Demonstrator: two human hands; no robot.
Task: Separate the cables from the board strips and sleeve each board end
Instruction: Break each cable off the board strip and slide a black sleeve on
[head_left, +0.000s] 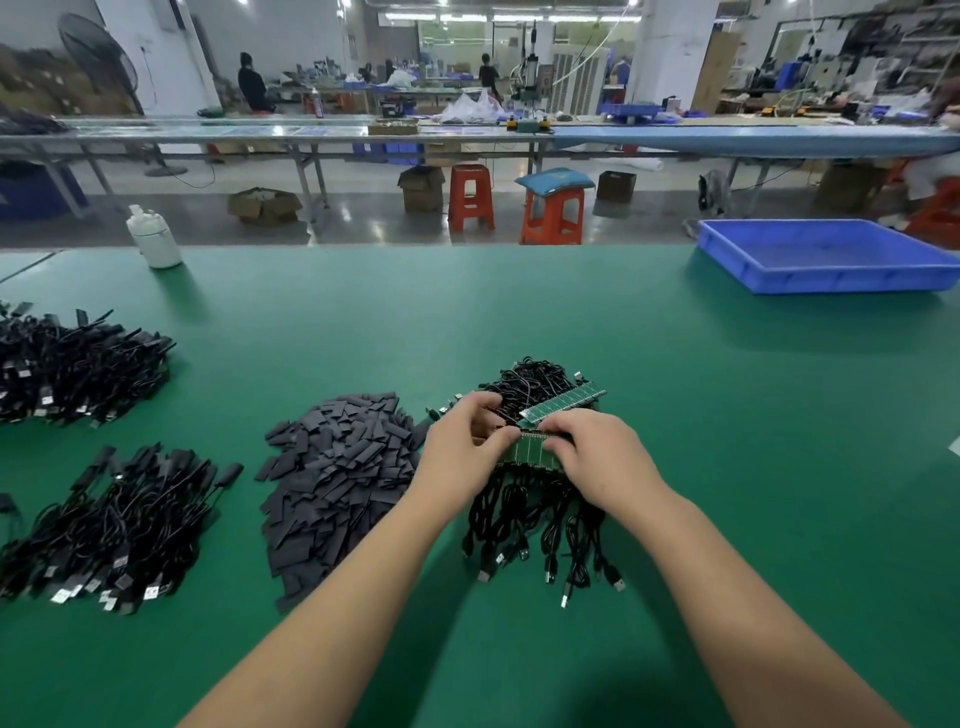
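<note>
- Left hand (467, 439) and right hand (597, 452) both pinch a green board strip (530, 454), fingers curled on it.
- Its black cables (535, 525) trail toward the viewer on the green tabletop (727, 415).
- A second board strip (563, 404) lies just behind.
- A pile of black sleeves (337, 478) sits left of the hands.

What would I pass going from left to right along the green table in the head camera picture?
Finished cable piles → heap of black sleeves → left hand → board strip → right hand → blue tray, further back.
</note>
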